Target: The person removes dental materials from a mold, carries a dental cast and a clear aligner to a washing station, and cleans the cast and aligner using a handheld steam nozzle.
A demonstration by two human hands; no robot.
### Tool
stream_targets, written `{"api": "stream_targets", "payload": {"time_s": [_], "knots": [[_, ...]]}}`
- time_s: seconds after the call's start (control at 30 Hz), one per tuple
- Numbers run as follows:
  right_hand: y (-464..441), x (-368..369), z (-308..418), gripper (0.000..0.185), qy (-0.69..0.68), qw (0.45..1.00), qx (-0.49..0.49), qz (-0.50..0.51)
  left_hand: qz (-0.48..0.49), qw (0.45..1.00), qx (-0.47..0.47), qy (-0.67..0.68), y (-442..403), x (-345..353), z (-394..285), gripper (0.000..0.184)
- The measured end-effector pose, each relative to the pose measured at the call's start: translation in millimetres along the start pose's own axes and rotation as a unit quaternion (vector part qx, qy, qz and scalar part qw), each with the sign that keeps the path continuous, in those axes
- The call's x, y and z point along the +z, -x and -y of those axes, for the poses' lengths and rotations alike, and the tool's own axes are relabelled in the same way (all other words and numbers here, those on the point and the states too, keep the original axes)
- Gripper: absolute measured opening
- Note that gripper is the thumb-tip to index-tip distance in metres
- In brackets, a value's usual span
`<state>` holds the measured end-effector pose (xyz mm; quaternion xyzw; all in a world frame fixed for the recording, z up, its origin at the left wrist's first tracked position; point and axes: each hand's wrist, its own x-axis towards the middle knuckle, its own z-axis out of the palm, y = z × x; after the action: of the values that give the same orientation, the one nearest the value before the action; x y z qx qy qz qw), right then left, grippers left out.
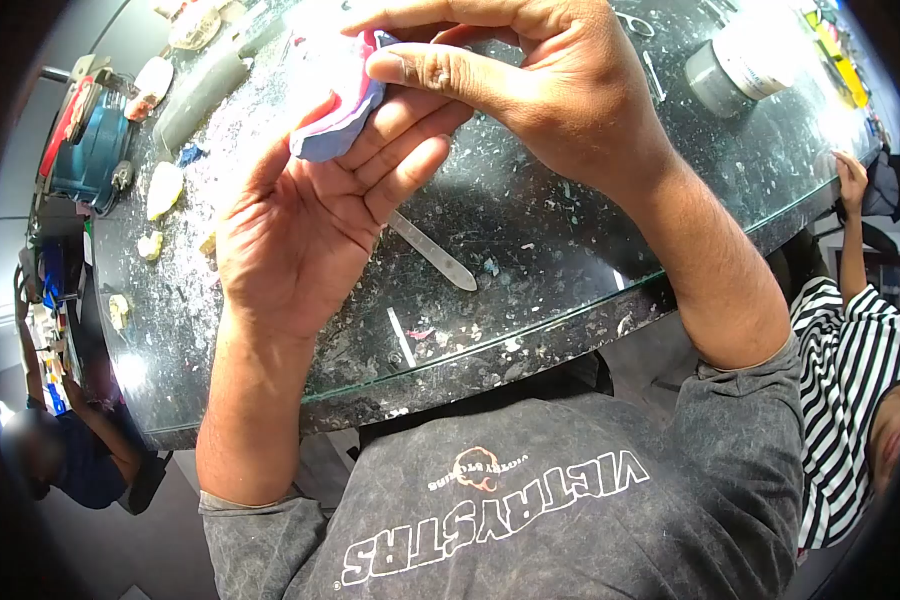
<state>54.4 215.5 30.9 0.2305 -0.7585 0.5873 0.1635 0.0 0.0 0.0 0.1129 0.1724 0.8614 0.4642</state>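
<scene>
At the top of the head view is a curved, soft-looking piece in pink and blue-violet (340, 128), with an uneven edge, like dental wax or impression material. My left hand (295, 220) is turned palm up and holds it between the thumb and the fingers. From the right, my right hand (560, 95) pinches the piece's upper end with thumb and forefinger; its other fingers are partly hidden. Glare washes out the area behind the piece. Below my left fingers lies a flat metal blade or spatula (435, 252), its far end covered by the hand.
The dark, glass-edged table (560, 270) is speckled with white residue. A jar (740, 70) stands at upper right, near scissors (635, 24). At left are a teal round device (90, 155) and yellowish lumps (164, 190). People sit on both sides, one in a striped shirt (840, 400).
</scene>
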Motion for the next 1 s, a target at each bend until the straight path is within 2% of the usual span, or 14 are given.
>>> {"api": "stream_targets", "payload": {"time_s": [0.07,0.13,0.23,0.3,0.4,0.57,0.63,0.7,0.73,0.77,0.87,0.97,1.0], "knots": [[-2,1,-2,0.027,-0.011,1.000,0.020,-0.005,-0.018,1.000,0.009,-0.010,0,2,0,0.048],[0,5,-9,0.028,-0.025,0.999,0.026,-0.019,0.019,1.000,0.008,-0.018,0,-6,-1,0.048],[-2,15,5,0.032,-0.113,0.985,0.110,-0.069,0.036,0.999,0.019,-0.033,0,-8,-1,0.047],[-1,15,9,0.035,-0.106,0.984,0.125,-0.076,0.027,0.997,0.044,-0.063,0,-7,0,0.046],[4,10,4,0.039,-0.008,0.997,0.056,-0.048,0.023,0.986,0.092,-0.138,0,-9,1,0.044],[0,10,-21,0.038,-0.017,0.998,-0.011,-0.053,0.027,0.965,0.106,-0.238,-2,-4,0,0.044],[1,12,-2,0.037,-0.022,0.997,0.029,-0.064,0.050,0.977,0.109,-0.179,-1,-13,-1,0.045],[2,11,-2,0.035,-0.026,0.997,0.009,-0.065,0.068,0.986,0.099,-0.119,-2,-15,0,0.046],[0,10,-19,0.035,-0.030,0.997,-0.047,-0.058,0.074,0.989,0.088,-0.088,-1,-13,2,0.047],[1,10,-21,0.034,-0.024,0.997,-0.052,-0.060,0.080,0.992,0.077,-0.059,-2,-12,3,0.048],[2,11,-20,0.033,0.029,0.995,-0.072,-0.070,0.090,0.993,0.037,-0.073,-3,-11,0,0.051],[1,21,9,0.027,0.012,0.994,-0.008,-0.108,0.088,0.991,0.044,-0.085,-1,-18,2,0.051],[2,21,-6,0.024,0.028,0.990,-0.034,-0.133,0.091,0.991,0.047,-0.085,-1,-20,3,0.051]]}}
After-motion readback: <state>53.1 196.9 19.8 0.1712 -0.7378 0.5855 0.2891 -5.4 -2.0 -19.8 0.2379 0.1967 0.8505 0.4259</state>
